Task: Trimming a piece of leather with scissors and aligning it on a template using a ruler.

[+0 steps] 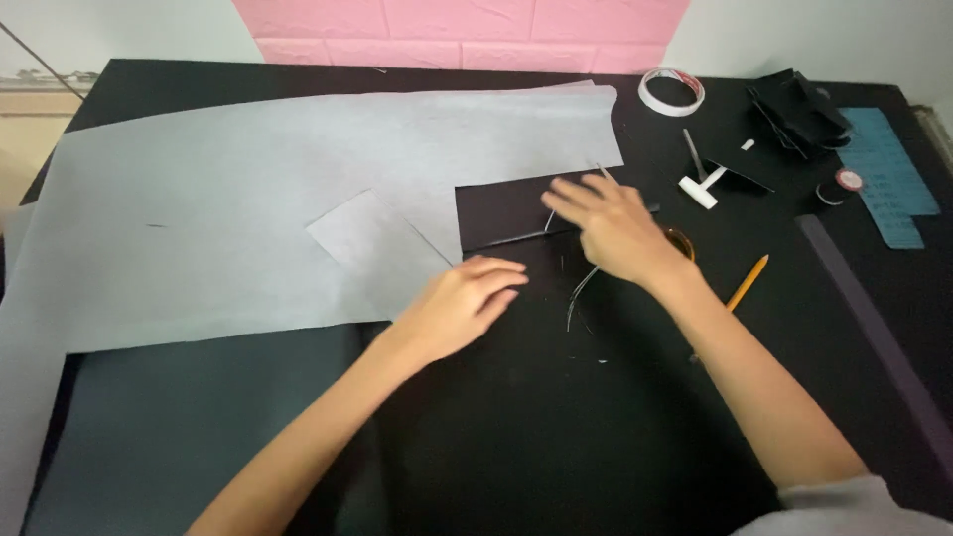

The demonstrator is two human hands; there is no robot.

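On the black table (556, 437), the right hand (611, 230) lay flat with fingers spread, pressing a black sheet (501, 210) beside the large grey paper (248, 199). Just below it, the left hand (462, 303) rested loosely curled, gripping nothing. A yellow pencil (747, 282) lay nearby.

A big black desk (556, 437) fills the view. At 12 o'clock, behind it, a pink brick wall (457, 30) stands between white wall parts (814, 40). Soft, even light falls on everything.
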